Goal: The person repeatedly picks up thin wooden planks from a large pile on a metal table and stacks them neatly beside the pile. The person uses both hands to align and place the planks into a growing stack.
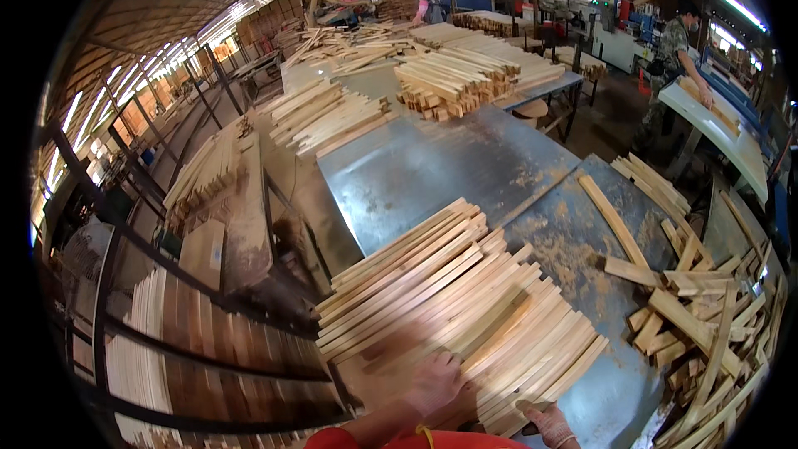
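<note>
The wooden strips (465, 299) lay side by side in a broad layer at the near end of the work surface, directly in front of the person. The left hand (438, 382) was at the near edge of the layer, left of its middle, with fingers bent over the strip ends. The right hand (553, 426) was at the near right corner, its fingertips against the outermost ends. Whether either hand was pinching a strip or only pressing on it could not be told. The hands were apart, with strip ends between them.

A loose heap of offcuts (694, 333) took up the right side of the metal table (440, 158), near the strips, its pieces crossed at all angles. A single batten (617, 220) lay between heap and layer, towards the far side. On the far part of the table stood a neat stack of battens (453, 79), with a flatter row of slats (324, 116) to its left. Dark rails (166, 418) crossed the near left, in front of upright boards (233, 366). At far right, a co-worker (675, 48) in patterned clothing stood with a hand over a pale machine bed (723, 150).

The strips were pale, straight-edged and narrow, their far ends unevenly staggered; one near the middle showed a darker brown tone. The tabletop was smooth, bluish-grey sheet with a visible seam, and sawdust (549, 170) was scattered over it in patches.
</note>
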Demonstrator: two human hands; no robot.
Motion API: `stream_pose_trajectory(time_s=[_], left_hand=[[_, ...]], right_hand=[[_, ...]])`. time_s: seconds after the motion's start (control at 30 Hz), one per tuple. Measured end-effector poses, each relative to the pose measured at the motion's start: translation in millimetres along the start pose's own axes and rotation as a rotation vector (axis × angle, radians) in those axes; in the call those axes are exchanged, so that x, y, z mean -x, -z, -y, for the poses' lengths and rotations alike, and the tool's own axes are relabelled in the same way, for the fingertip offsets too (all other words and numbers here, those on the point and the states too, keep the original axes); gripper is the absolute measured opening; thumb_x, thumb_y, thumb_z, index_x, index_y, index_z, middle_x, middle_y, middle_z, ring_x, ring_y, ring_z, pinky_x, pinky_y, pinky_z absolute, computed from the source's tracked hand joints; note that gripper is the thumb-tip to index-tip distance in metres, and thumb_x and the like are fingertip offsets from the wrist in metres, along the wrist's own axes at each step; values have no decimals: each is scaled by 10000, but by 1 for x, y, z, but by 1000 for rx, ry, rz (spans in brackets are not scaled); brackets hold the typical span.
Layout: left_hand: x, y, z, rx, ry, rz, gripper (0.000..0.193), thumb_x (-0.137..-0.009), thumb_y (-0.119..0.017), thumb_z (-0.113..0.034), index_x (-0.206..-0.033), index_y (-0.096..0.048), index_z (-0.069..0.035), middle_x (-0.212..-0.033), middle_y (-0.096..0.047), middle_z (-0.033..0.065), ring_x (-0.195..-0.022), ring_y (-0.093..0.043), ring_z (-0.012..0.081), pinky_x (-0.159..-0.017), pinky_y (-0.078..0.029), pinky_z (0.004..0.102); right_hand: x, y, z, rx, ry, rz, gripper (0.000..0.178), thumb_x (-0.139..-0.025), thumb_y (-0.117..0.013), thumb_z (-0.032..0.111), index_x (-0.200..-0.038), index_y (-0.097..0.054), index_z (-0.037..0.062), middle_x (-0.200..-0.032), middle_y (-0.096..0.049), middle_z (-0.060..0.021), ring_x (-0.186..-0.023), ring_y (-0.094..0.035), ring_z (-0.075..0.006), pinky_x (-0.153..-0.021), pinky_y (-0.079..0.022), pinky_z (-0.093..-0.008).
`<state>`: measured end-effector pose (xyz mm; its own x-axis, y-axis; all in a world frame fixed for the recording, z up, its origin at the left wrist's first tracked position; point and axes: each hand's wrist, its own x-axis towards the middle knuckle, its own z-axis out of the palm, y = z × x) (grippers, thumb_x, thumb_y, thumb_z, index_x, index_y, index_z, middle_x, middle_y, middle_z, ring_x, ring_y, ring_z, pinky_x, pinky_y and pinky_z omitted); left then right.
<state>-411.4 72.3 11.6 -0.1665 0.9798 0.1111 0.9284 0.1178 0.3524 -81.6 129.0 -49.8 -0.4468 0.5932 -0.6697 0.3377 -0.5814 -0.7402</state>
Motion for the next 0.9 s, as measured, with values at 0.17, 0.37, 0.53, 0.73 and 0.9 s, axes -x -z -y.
stream_pose_trajectory(time_s=[0.17,0.37,0.53,0.73,0.9], left_hand=[[-69,38,98,-26,77,173,317,-944,-665,-321,-1144,-674,-75,-965,-707,153,-884,-695,371,-783,-550,505],[-125,85,134,-174,68,433,633,-924,-676,-356,-1479,-545,-82,-943,-715,196,-811,-711,377,-721,-553,529],[-134,53,135,-330,124,363,764,-897,-721,-363,-1564,-471,-86,-1031,-709,206,-881,-704,387,-779,-557,512],[-147,39,114,-453,3,131,819,-865,-761,-367,-1569,-456,-77,-1158,-669,213,-1013,-667,401,-869,-543,502],[-131,13,55,-413,-276,14,867,-839,-794,-370,-1573,-444,-70,-1263,-635,220,-1123,-637,414,-943,-530,493]], right_hand=[[-76,-79,83,82,76,-124,489,-902,-769,357,-1138,-746,-71,-1002,-766,-140,-810,-741,-206,-715,-615,-341],[-159,-160,153,436,105,-226,539,-914,-689,487,-1189,-764,30,-1056,-783,-185,-949,-748,-301,-913,-575,-405],[-245,-181,137,567,242,-93,538,-931,-612,424,-1335,-672,72,-1184,-727,-269,-1136,-674,-414,-1014,-519,-459],[-94,-48,154,166,170,-467,652,-871,-689,320,-1435,-522,38,-1235,-687,-268,-1169,-643,-453,-1001,-514,-493],[137,188,76,575,299,-1788,686,-801,-821,436,-1309,-614,23,-1220,-682,-248,-1138,-641,-447,-980,-528,-511]])
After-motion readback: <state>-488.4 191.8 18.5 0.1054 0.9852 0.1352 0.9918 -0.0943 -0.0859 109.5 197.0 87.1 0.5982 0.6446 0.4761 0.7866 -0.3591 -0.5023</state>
